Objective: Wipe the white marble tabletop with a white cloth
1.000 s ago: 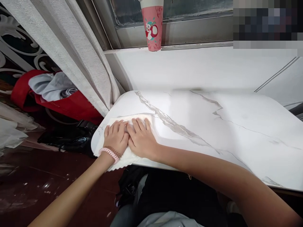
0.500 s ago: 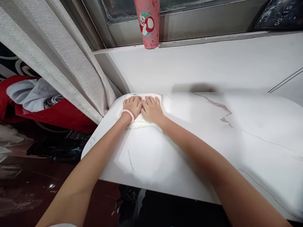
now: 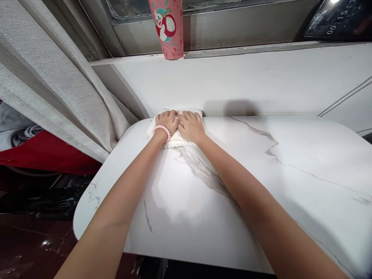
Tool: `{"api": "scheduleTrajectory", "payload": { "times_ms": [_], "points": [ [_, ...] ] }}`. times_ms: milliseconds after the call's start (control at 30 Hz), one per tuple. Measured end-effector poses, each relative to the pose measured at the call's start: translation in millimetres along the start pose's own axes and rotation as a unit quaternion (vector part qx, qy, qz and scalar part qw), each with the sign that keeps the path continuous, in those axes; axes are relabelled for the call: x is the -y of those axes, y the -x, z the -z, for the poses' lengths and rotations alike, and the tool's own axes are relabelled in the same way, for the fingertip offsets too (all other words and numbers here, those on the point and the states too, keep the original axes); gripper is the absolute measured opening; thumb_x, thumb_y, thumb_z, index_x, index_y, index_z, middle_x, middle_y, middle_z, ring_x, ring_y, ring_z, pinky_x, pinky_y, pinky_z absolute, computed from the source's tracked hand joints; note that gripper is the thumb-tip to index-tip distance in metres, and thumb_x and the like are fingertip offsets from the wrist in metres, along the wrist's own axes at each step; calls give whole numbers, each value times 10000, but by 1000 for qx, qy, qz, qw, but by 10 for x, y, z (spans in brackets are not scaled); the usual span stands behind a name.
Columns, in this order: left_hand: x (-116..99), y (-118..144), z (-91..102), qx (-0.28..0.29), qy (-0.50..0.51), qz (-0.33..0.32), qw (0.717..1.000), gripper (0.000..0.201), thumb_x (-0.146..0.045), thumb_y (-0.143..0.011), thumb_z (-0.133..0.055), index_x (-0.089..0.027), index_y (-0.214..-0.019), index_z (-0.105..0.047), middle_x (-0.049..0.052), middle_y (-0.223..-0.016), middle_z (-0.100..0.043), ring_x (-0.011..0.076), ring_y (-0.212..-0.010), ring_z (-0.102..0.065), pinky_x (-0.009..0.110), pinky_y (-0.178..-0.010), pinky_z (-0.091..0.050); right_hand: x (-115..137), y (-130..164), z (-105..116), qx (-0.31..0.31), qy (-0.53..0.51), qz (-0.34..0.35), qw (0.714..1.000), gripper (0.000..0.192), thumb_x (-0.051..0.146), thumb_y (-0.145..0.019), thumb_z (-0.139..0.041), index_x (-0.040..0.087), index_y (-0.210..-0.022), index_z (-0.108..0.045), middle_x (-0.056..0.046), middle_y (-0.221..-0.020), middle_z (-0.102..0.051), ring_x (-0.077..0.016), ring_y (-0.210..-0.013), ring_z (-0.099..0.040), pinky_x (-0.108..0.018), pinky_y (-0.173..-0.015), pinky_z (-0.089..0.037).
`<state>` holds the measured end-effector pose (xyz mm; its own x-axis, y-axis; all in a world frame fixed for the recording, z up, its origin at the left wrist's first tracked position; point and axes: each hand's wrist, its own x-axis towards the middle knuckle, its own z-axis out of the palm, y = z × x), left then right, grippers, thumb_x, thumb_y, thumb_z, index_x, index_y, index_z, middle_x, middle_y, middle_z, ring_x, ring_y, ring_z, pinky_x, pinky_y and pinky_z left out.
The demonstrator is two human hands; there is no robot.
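1. Near the body, the marble surface [image 3: 261,186] looks glossy, so this part seems already wiped
2. Both arms stretch to the far left corner, where the white cloth [image 3: 177,140] lies against the wall
3. The left hand [image 3: 167,121] and right hand [image 3: 190,124] press on the cloth, fingers flat and slightly curled, not gripping
4. The right part is probably left

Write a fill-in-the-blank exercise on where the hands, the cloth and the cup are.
1. Both hands, the left hand and the right hand, press flat on a white ____.
2. The cloth lies on the marble-patterned table at its ____ edge, by the wall.
3. The left wrist wears a ____ coiled band.
4. The pink cup stands on the window ____.

Missing words: cloth; far; pink; sill
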<state>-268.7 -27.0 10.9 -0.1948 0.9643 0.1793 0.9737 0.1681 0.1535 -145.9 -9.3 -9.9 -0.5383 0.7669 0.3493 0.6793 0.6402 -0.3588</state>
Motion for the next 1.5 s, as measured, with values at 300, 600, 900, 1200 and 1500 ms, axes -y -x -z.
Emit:
{"api": "scheduleTrajectory", "payload": {
  "times_ms": [300,600,900,1200,1500],
  "points": [
    [-68,269,-8,-17,2,-19,1000,456,-223,-884,-315,-214,-1277,-546,106,-1362,-585,263,-1305,-480,458,-1142,-275,77,278,69,-6,26,-10,1000,449,264,-991,-399,166,-1419,-489,-124,-1535,-421,-251,-1440,-328,-487,-1212,-154],
    [-160,1076,150,-21,-12,-62,998,464,-206,-883,-314,-215,-1286,-543,115,-1369,-581,260,-1303,-487,480,-1142,-290,400,1031,263,-7,33,-3,999,470,295,-997,-406,130,-1431,-484,-171,-1530,-414,-285,-1439,-334,-513,-1210,-174],
    [-431,2427,341,60,-40,-11,997,550,-258,-927,-282,-146,-1441,-444,141,-1537,-418,300,-1450,-321,539,-1189,-223,670,2222,642,8,21,101,995,505,327,-984,-387,108,-1425,-496,-173,-1512,-440,-323,-1424,-355,-545,-1200,-224],
    [-718,2828,338,49,-9,-92,995,582,-345,-957,-283,-109,-1470,-425,195,-1550,-378,357,-1462,-281,597,-1183,-218,523,2620,967,58,19,90,994,490,322,-973,-366,192,-1420,-519,-125,-1522,-434,-297,-1443,-344,-565,-1208,-217],
    [-780,2078,221,85,-15,-89,992,618,-352,-954,-317,-101,-1519,-322,190,-1584,-308,348,-1481,-225,580,-1192,-176,187,1926,917,146,-14,-2,989,493,310,-954,-361,222,-1425,-472,-129,-1581,-335,-290,-1492,-236,-624,-1181,-155]
  ]
}}
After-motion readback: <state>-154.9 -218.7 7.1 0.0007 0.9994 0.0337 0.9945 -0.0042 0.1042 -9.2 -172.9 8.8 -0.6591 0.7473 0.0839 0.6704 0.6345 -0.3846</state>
